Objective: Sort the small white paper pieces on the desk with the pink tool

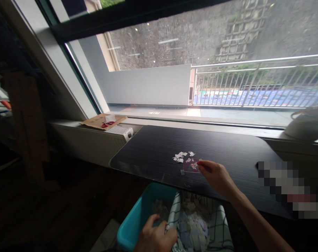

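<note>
My right hand (216,175) reaches over the black table (153,147) and pinches the edge of a small clear bag with red print (191,165). Several small white paper pieces (182,156) lie just beyond it. My left hand (154,238) is low, below the table's front edge, resting on the rim of a teal bin (134,224) and the checked cloth (219,227) in my lap. The cloth holds a heap of small paper scraps (192,229). Whether the left fingers hold a scrap is hidden.
A cardboard sheet with red scissors (106,124) lies on the window sill at the left, beside a white heater grille (121,131). A pale bag (307,122) sits on the sill at the right. A blurred-out patch covers the table's right end.
</note>
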The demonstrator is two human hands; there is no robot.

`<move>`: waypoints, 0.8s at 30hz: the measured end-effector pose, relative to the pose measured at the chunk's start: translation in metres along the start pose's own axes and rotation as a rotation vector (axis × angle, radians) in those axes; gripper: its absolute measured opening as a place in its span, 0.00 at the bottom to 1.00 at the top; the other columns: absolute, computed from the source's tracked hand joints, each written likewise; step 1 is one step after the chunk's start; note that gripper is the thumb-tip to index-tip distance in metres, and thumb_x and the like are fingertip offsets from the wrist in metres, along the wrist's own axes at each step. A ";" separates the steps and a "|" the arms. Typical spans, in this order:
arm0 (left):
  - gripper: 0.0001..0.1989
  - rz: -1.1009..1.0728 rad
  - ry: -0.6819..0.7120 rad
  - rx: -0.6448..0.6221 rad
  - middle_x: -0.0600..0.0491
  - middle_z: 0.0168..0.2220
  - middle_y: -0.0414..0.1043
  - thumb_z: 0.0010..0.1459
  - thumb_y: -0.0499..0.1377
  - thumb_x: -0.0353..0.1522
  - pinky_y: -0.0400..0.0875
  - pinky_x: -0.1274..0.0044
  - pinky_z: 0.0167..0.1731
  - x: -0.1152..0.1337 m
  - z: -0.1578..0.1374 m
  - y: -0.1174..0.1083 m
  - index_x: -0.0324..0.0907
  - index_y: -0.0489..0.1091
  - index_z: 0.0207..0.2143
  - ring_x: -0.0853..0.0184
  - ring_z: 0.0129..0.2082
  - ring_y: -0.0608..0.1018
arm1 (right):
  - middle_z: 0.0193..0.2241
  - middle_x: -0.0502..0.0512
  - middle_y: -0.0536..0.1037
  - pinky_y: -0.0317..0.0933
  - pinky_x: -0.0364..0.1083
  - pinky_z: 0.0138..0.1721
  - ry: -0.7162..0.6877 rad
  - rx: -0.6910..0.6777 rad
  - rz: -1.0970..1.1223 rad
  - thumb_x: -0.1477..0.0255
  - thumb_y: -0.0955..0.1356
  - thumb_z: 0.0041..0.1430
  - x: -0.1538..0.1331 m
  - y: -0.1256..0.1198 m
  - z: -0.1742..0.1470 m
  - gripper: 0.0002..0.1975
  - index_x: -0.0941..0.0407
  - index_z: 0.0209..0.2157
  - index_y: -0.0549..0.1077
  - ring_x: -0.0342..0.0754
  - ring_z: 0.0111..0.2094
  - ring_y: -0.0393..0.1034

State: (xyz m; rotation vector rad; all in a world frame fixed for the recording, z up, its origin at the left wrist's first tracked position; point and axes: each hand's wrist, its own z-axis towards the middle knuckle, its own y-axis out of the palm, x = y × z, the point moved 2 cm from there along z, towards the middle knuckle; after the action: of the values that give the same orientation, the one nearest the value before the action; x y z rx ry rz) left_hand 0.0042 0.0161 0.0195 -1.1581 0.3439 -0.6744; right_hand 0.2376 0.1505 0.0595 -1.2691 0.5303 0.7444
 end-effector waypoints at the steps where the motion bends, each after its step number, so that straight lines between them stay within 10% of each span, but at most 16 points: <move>1: 0.09 -0.011 0.002 0.000 0.57 0.21 0.66 0.56 0.48 0.26 0.69 0.72 0.41 0.001 0.002 -0.001 0.43 0.65 0.27 0.70 0.21 0.71 | 0.32 0.54 0.82 0.63 0.45 0.35 0.004 -0.022 0.024 0.64 0.64 0.56 0.000 0.003 -0.001 0.15 0.55 0.38 0.79 0.50 0.33 0.75; 24: 0.08 0.169 0.099 0.084 0.56 0.18 0.63 0.53 0.47 0.25 0.70 0.68 0.37 0.006 0.004 0.017 0.44 0.62 0.24 0.69 0.17 0.67 | 0.27 0.53 0.81 0.63 0.41 0.28 0.035 -0.233 0.262 0.64 0.64 0.54 -0.007 0.022 -0.018 0.16 0.58 0.37 0.79 0.47 0.27 0.73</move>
State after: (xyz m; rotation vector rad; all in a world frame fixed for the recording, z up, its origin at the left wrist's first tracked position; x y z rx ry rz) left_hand 0.0165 0.0192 0.0059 -1.0053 0.4867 -0.5931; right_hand 0.2173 0.1345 0.0461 -1.4466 0.6612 1.0281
